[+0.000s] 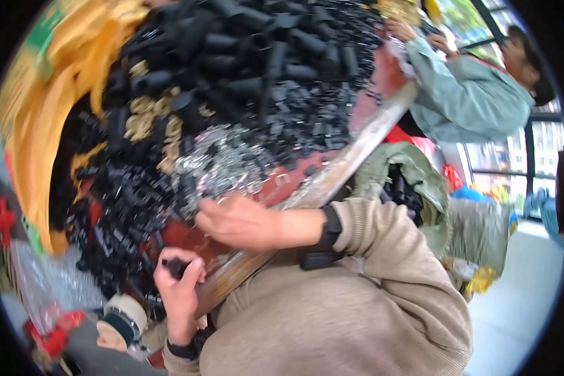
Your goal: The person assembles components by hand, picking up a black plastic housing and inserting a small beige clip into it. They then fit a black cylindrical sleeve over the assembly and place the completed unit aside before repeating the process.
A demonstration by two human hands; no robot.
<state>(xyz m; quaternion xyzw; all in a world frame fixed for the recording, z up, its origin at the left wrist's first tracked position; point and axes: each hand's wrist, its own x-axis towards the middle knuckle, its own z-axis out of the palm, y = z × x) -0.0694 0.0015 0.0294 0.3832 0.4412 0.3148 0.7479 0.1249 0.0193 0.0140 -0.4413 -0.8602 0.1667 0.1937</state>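
Observation:
My left hand (180,285), low at the table's near edge, is closed around a small black plastic part (175,268). Its exact kind does not show. My right hand (241,222) is at the near side of a heap of shiny metal clips (222,156), back of the hand up and fingers curled together. Whatever those fingers pinch, if anything, is hidden. To the left of the clips spreads a pile of small black plastic parts (122,219). Beyond them lie larger black tubular pieces (232,53) and several tan pieces (145,119).
A wooden edge (332,178) borders the red tabletop (276,188). Orange sacking (62,81) hangs at the left. A green sack (420,188) with black parts stands right of the edge. A co-worker in a pale green sleeve (457,100) handles things at the far right.

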